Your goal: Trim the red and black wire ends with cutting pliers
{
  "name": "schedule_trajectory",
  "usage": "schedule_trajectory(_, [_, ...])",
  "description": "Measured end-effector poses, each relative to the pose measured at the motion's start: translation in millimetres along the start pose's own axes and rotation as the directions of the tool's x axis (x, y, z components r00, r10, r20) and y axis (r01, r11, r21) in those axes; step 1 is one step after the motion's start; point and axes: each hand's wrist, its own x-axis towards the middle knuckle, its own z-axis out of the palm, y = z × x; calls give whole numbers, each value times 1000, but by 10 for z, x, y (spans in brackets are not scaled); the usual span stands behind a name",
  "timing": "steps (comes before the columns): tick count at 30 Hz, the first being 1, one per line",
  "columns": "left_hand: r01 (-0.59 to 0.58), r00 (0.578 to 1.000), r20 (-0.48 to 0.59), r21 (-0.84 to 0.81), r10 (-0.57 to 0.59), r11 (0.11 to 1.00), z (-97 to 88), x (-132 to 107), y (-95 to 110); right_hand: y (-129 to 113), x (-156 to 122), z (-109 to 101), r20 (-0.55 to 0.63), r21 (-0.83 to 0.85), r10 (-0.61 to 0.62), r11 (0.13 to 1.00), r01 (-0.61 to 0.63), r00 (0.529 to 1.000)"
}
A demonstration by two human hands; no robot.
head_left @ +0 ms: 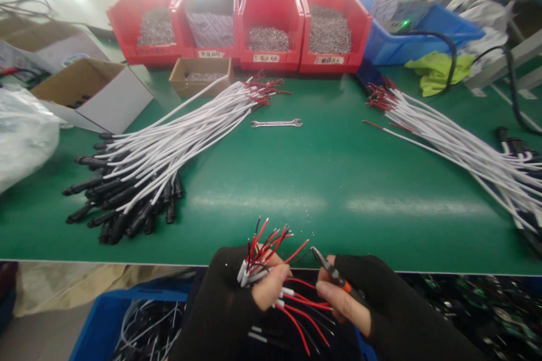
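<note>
My left hand (269, 289) is closed around a bunch of white cables (244, 272) at the table's front edge. Stripped ends with red and black wires (275, 243) fan out above it, and more red and black ends (302, 316) spread below. In my right hand (347, 306) is a pair of small pliers (332, 272) with orange and black handles. Their pointed tips are at or very near the end of one dark wire beside a red one; whether they grip it I cannot tell. Black sleeves cover both wrists.
A pile of white cables with black connectors (169, 144) lies left, another cable bundle (457, 141) right. An open-end wrench (277, 123) rests between them. Behind stand several red bins (271, 11) of small metal parts, a cardboard box (201, 86) and a blue bin (427, 36).
</note>
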Motion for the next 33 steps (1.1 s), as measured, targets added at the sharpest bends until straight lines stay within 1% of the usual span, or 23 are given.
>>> schedule_trajectory(1, [2, 1000, 3, 1, -2, 1000, -1, -1, 2, 9, 4, -11, 24, -2, 9, 1000, -9, 1000])
schedule_trajectory(3, [10, 1000, -2, 6, -10, 1000, 6, -5, 14, 18, 8, -18, 32, -6, 37, 999, -36, 999])
schedule_trajectory(5, [20, 1000, -18, 20, -19, 1000, 20, -10, 31, 13, 2, -5, 2, -12, 48, 999, -48, 999])
schedule_trajectory(9, [24, 999, -40, 55, -22, 998, 36, -18, 55, -15, -19, 47, -72, 3, 25, 1000, -25, 997])
schedule_trajectory(12, [10, 1000, -22, 69, -9, 998, 26, -14, 53, -32, -22, 64, -85, 11, 33, 999, -32, 996])
schedule_trajectory(14, [5, 1000, -9, 67, -4, 998, 16, -9, 45, -37, -13, 55, -87, 6, 7, 1000, -7, 996])
schedule_trajectory(17, [1, 1000, 7, 57, -2, 998, 4, -4, 31, -45, 11, 24, -62, -14, -9, 1000, 9, 998])
schedule_trajectory(21, [-18, 1000, 24, 89, 16, 996, -6, -6, 18, -74, 28, -17, 23, -42, 68, 997, -67, 997])
schedule_trajectory(24, [-37, 999, 21, 125, 34, 991, -7, -11, 19, -93, 25, -33, 56, -72, 87, 994, -83, 995])
schedule_trajectory(30, [9, 1000, 1, 150, -10, 989, -2, -18, 32, -58, 28, -71, 106, -69, -6, 998, 13, 994])
schedule_trajectory(32, [15, 1000, -2, 145, -14, 989, -1, -19, 33, -43, 19, -77, 94, -88, -56, 994, 64, 994])
schedule_trajectory(33, [17, 1000, 0, 143, -17, 990, -1, -18, 34, -38, 12, -75, 65, -116, -70, 990, 77, 995])
